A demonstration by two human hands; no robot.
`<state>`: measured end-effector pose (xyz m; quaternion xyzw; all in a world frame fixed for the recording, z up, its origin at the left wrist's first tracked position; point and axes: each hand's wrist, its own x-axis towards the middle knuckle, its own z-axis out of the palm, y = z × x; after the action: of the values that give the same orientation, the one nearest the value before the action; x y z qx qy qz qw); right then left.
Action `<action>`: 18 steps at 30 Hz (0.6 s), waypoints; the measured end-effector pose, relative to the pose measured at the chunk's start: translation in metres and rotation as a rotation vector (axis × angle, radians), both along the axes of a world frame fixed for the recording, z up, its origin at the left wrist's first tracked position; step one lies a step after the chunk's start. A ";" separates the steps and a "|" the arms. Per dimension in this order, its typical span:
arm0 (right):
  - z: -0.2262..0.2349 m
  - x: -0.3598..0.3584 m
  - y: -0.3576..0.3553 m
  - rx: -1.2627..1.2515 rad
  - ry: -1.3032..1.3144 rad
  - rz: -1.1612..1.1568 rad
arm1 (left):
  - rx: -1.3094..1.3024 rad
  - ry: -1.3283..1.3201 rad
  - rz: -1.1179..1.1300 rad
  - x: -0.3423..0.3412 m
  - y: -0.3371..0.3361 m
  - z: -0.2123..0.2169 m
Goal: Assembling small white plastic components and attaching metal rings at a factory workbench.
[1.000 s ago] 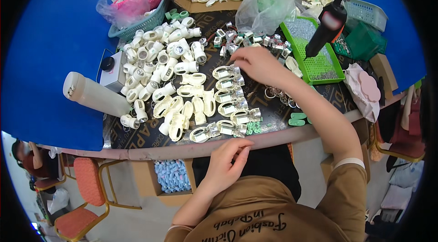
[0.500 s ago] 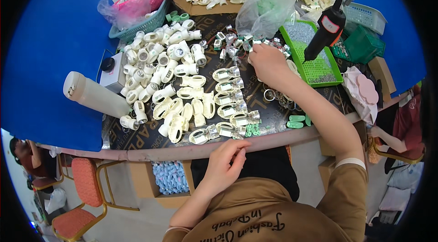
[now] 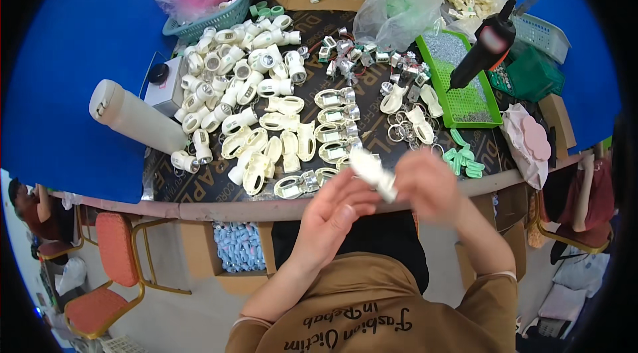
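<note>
A whitish plastic shell piece (image 3: 373, 172), smeared by motion, is between my two hands above the table's near edge. Fingers of my left hand (image 3: 330, 215) are bent against its lower end and appear to grip it. Close on its other side is my right hand (image 3: 430, 187), too blurred to show its fingers' grip. Beyond my hands, open cream shell halves (image 3: 337, 132) fitted with silvery reflectors and small parts form a column. Bare cream shell halves (image 3: 256, 172) lie to their left. Part of the column's near end is hidden behind the moving piece.
White torch-like bodies (image 3: 229, 74) are heaped at left, beside a white bottle (image 3: 133, 114). Small wired modules (image 3: 352, 57) lie farther back. At right are a green tray (image 3: 463, 104), a hanging black electric screwdriver (image 3: 488, 50), green pieces (image 3: 465, 157) and metal key rings (image 3: 401, 128).
My right hand has drawn back from the wired modules toward my left hand. My left hand has opened out from its curled pose, and the whitish shell piece now shows between them.
</note>
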<state>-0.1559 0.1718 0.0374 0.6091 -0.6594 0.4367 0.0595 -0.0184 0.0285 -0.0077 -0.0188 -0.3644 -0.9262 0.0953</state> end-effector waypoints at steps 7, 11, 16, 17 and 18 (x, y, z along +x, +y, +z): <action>-0.010 0.020 0.004 -0.013 -0.040 0.153 | 0.026 0.013 0.025 -0.001 0.001 -0.001; -0.002 -0.033 -0.003 0.010 0.157 -0.298 | 0.042 -0.021 0.095 0.006 -0.002 -0.003; -0.016 -0.131 -0.033 0.271 0.258 -0.526 | 0.012 0.009 0.037 0.008 -0.004 -0.009; -0.017 -0.142 -0.037 0.350 0.263 -0.554 | -0.011 0.004 0.040 0.008 -0.003 -0.009; -0.016 -0.150 -0.040 0.350 0.263 -0.556 | -0.026 -0.005 0.047 0.007 -0.002 -0.006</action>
<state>-0.3064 0.1314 0.0217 0.4584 -0.8515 0.2018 0.1552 -0.0111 0.0264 -0.0142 -0.0089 -0.3771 -0.9188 0.1159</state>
